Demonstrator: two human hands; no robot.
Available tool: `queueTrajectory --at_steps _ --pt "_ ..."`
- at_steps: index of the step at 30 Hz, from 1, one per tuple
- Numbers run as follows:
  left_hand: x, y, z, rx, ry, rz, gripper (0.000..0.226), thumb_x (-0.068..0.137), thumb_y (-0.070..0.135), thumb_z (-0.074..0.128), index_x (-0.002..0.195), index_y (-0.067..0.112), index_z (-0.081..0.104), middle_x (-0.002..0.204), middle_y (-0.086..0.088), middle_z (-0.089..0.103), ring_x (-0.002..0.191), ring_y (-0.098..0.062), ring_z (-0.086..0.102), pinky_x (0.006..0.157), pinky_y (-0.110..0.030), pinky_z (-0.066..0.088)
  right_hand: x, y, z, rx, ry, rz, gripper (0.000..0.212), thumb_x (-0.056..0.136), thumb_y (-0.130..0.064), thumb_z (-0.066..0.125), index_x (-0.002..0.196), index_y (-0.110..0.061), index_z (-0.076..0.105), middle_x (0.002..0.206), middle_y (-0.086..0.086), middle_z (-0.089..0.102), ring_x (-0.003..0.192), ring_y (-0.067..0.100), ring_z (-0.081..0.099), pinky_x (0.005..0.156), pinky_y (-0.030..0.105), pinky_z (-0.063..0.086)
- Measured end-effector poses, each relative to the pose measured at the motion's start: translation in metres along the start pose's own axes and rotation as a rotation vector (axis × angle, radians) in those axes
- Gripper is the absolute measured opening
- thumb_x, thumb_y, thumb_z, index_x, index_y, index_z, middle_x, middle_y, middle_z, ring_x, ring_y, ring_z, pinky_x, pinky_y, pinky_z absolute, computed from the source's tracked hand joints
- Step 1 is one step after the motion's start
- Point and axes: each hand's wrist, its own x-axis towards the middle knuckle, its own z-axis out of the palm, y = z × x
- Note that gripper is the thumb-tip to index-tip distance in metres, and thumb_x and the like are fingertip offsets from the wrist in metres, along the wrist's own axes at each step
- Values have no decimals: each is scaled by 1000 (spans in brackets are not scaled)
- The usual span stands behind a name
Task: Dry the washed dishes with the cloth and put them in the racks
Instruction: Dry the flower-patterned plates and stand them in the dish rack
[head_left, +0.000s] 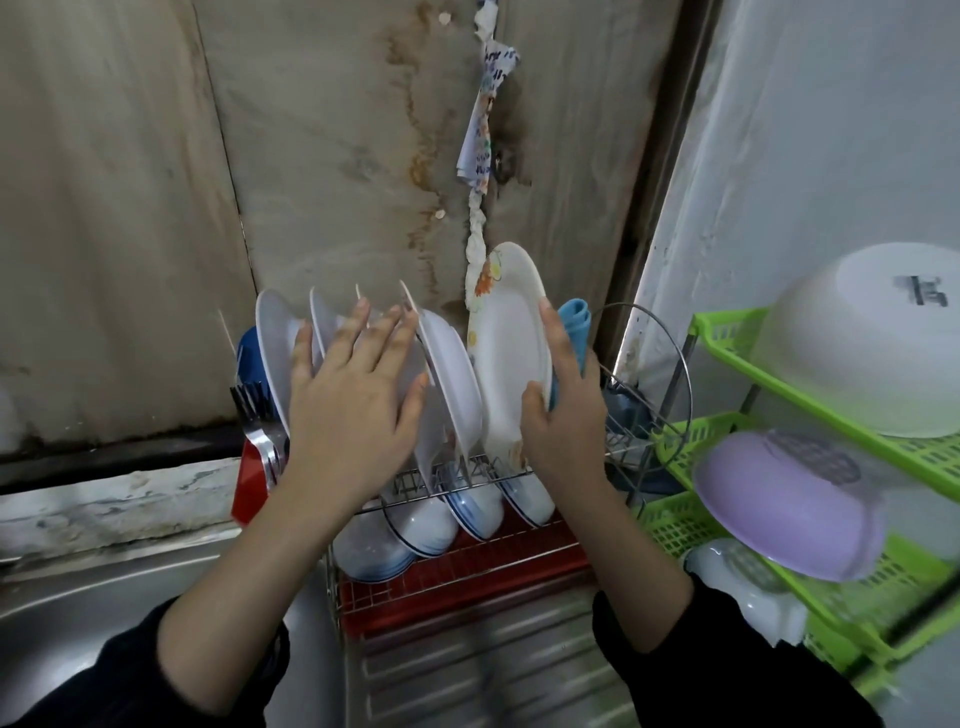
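1. In the top tier of the wire dish rack (623, 434), at the right end of the row, an oval plate (506, 353) stands on edge, leaning slightly left. It is glossy white, with orange and yellow flowers printed near its top and bottom rim. Whether its lower edge sits in a slot cannot be told.
2. The right hand (563, 415) grips the plate's right edge, thumb on the front face and fingers curled behind. A folded blue cloth (574, 319) is pinned between those fingers and the plate's back.
3. The left hand (348, 410) holds nothing. Its fingers are straight and spread, laid flat against the upright white plates (452, 374) just left of the floral one.
4. Blue-rimmed bowls (470, 512) stand on edge in the lower tier, above a red drip tray (467, 566).
5. Forks (262, 436) stand at the rack's left end.
6. A green plastic rack (727, 358) to the right carries an upturned white basin (857, 353) and a lilac bowl (779, 504).
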Motion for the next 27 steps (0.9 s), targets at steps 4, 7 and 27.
queueTrajectory --at_steps 4,7,27 --pt "0 -1 1 -2 22 10 59 95 43 30 144 16 46 145 -2 50 142 -24 34 115 -52 9 -9 6 1 27 71 -95 79 86 9 52 147 -33 26 131 11 43 95 20 46 81 10 36" --pt "0 -1 1 -11 38 13 58 95 43 30 143 15 47 144 -2 51 141 -25 35 116 -49 7 -10 5 1 11 87 -143 78 84 12 55 146 -27 29 133 20 46 97 23 46 82 12 38" --pt "1 -8 -2 -43 17 35 60 95 43 27 143 14 47 140 -4 55 139 -26 39 116 -42 2 -21 20 23 44 68 -146 79 88 8 52 145 -41 31 128 -1 37 85 19 51 67 27 50"
